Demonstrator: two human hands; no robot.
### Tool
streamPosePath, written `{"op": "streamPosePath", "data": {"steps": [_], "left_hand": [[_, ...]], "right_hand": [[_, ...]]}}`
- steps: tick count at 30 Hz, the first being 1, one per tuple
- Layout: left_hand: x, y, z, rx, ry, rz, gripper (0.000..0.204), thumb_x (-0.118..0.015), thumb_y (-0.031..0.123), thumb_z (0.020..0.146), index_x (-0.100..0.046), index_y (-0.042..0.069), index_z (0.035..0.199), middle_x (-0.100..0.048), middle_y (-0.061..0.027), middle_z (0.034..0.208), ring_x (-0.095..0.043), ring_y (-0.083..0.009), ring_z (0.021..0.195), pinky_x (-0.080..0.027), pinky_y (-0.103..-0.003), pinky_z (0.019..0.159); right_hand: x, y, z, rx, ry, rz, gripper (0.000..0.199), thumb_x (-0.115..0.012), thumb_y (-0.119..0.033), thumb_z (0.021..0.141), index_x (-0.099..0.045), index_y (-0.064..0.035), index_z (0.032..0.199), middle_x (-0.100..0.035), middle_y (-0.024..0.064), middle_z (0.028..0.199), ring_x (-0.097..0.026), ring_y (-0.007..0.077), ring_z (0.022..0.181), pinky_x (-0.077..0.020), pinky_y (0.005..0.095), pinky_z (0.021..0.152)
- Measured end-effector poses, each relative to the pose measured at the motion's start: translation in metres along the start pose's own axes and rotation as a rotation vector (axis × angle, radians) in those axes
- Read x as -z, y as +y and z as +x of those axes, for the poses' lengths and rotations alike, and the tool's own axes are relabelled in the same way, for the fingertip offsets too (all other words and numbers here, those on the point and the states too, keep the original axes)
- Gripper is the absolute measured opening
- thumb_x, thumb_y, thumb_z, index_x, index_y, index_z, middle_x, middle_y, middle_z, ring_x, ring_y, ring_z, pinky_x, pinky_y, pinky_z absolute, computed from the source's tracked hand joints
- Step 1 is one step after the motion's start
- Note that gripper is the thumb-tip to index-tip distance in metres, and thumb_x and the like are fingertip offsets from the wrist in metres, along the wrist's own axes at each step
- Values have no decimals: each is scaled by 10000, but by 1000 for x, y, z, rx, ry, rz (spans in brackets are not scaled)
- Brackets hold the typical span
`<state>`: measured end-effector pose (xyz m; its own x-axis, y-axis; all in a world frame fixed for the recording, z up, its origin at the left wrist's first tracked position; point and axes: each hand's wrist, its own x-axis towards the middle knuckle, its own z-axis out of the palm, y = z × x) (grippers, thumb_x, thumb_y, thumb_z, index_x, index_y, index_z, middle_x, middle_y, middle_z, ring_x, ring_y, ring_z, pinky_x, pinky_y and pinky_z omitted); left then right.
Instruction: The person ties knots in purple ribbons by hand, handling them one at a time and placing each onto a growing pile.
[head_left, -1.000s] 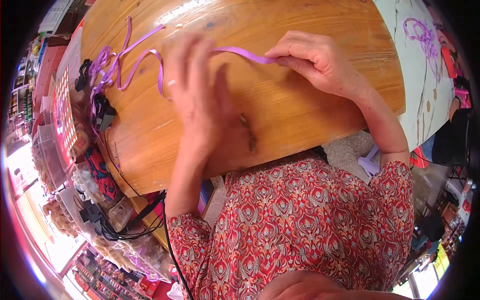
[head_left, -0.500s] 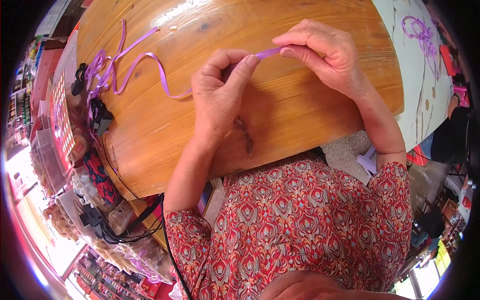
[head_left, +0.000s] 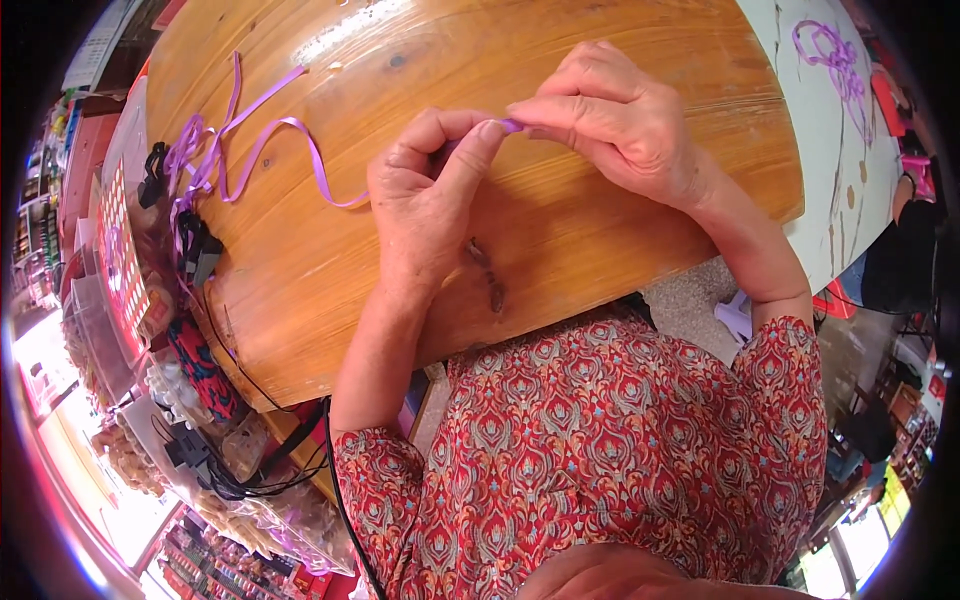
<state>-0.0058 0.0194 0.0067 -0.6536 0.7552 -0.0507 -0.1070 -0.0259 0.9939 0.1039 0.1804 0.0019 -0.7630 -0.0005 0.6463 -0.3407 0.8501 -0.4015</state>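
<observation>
A narrow purple ribbon (head_left: pixel 322 178) trails in loose curves over the wooden table (head_left: pixel 590 240) and runs up to my left hand (head_left: pixel 425 185). Thumb and forefinger of that hand pinch it above the tabletop. My right hand (head_left: pixel 625 125) pinches the same ribbon just to the right, its fingertips almost meeting the left thumb. Only a short purple bit shows between the two hands. The part of the ribbon inside each grip is hidden by the fingers.
More purple ribbon (head_left: pixel 190 150) is bunched at the table's left edge, beside black cable plugs (head_left: pixel 200 245). Bags and black cords (head_left: pixel 235 485) crowd the lower left. A white marbled surface (head_left: pixel 815 150) adjoins on the right, carrying a tangled purple ribbon bundle (head_left: pixel 835 60). A person in dark clothing (head_left: pixel 905 260) is at far right.
My right hand has moved left and slightly down toward my left hand. The ribbon stretch between them has shortened. Both hands still pinch it.
</observation>
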Motion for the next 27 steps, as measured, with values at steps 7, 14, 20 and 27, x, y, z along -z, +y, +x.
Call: {"op": "streamPosePath", "data": {"steps": [7, 14, 20, 27], "left_hand": [[8, -11, 8, -298, -8, 351, 15, -658, 30, 780, -654, 16, 786, -521, 3, 655, -462, -66, 590, -367, -210, 525], [6, -8, 10, -449, -1, 410, 15, -659, 13, 736, -647, 20, 742, -498, -52, 635, -454, -137, 529, -362, -266, 483], [7, -6, 7, -410, 21, 426, 26, -660, 23, 727, -635, 22, 735, -502, -80, 646, -499, -185, 572, -389, -298, 509], [14, -2, 9, -439, -139, 337, 34, -660, 23, 749, -629, 33, 755, -524, -56, 666, -534, -161, 627, -411, -296, 544]], "right_hand": [[-3, -5, 5, -80, -28, -4, 126, -673, -29, 721, -638, -35, 842, -583, 57, 766, -542, 219, 709, -442, 316, 627], [6, -11, 9, -195, -253, 273, 136, -622, 14, 744, -605, 6, 879, -567, 87, 764, -530, 237, 703, -431, 313, 617], [7, -20, 11, -231, -272, 206, 160, -598, 36, 749, -603, 17, 907, -554, 97, 768, -527, 230, 703, -427, 295, 620], [19, -18, 13, -554, -378, 705, 133, -587, 26, 749, -622, 6, 876, -535, 56, 751, -497, 163, 694, -392, 274, 590]]}}
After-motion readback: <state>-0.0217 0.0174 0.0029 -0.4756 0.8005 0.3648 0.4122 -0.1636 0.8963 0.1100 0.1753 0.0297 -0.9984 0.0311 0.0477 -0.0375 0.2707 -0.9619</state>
